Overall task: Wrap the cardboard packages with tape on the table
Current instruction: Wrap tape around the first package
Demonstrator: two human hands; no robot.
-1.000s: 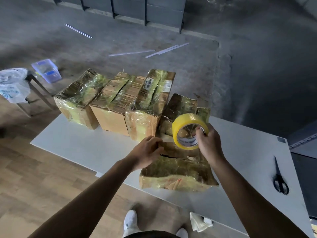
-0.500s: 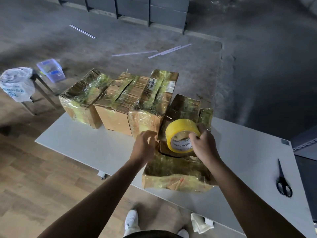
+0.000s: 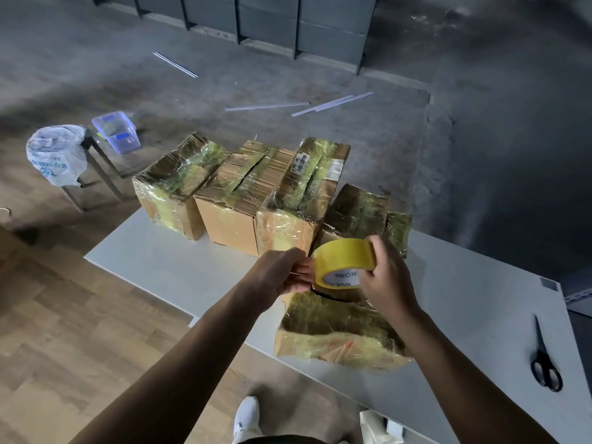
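A yellow tape roll (image 3: 344,261) is held above the nearest cardboard package (image 3: 333,334), which lies flat near the front edge of the white table (image 3: 166,267) and is covered in shiny tape. My right hand (image 3: 386,280) grips the roll from the right. My left hand (image 3: 282,272) pinches at the roll's left edge, where the tape end seems to be. Three taller taped packages stand in a row behind: left (image 3: 173,187), middle (image 3: 237,200), right (image 3: 301,200). A darker wrapped package (image 3: 358,209) sits just beyond the roll.
Black scissors (image 3: 544,360) lie on the table at the right. On the floor to the left are a stool with a white plastic bag (image 3: 56,155) and a clear blue-lidded bin (image 3: 117,131). White strips lie on the concrete beyond.
My left hand has come off the near package and moved right to the roll's edge. My right hand has turned the roll and lowered it slightly.
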